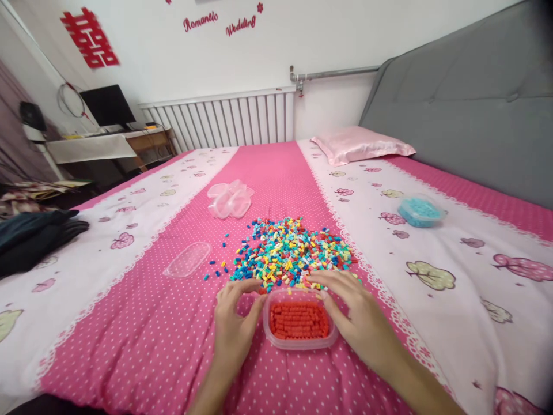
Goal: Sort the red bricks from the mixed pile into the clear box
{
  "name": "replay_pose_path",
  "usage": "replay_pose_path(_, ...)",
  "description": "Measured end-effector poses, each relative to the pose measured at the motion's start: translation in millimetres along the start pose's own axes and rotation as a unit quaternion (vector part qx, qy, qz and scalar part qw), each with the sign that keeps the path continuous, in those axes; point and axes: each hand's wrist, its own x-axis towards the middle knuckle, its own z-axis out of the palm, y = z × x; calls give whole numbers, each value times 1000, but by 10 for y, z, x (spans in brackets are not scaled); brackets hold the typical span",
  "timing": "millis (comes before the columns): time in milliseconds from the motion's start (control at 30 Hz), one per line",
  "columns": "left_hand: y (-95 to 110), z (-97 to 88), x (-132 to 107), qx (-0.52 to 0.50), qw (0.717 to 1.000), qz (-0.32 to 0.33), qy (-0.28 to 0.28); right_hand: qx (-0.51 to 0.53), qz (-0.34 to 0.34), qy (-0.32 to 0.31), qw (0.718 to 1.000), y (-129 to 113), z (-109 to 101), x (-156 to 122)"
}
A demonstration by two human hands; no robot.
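A see-through plastic container (301, 344) stands in front of me, with red capsule-like pieces (299, 320) packed in rows inside. My left hand (235, 320) is at its left side, thumb and index finger curved together around a small red piece (262, 291). On the other side, my right hand (356, 308) has its fingers stretched apart over the near edge of a pile of small multicoloured pieces (289, 251). Its thumb is by the container's upper right rim. The piece in my left fingertips is partly hidden.
Stacked see-through containers (230, 199) and an oval lid (188, 259) lie left of the pile. A container of light-blue pieces (420, 211) stands at right. Dark cloth (37, 236) lies at left. Behind are a pink pillow (360, 145) and a grey headboard (466, 98).
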Motion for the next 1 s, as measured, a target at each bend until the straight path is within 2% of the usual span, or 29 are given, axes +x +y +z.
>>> replay_pose_path(67,104,-34,-12,-52,998,-20,-3,10,-19,23,999,-54,-43,47)
replay_pose_path(167,245,-37,36,-93,996,-12,-12,39,-33,22,998,-182,-44,121)
replay_pose_path(333,377,56,111,-120,991,49,-39,88,-14,-9,996,-383,117,230)
replay_pose_path(433,398,89,118,-106,992,49,-36,98,0,-19,995,-430,188,280)
replay_pose_path(567,378,60,136,-72,997,13,-25,115,27,-42,992,-425,194,303)
replay_pose_path(700,265,-17,98,-56,996,-12,-69,79,45,-65,994,-388,173,281)
replay_pose_path(867,81,-60,-209,-170,972,-102,-129,-27,76,-96,992,-389,146,246)
replay_pose_path(1000,42,-14,-426,-176,961,-78,-199,-71,91,-112,987,-436,180,203)
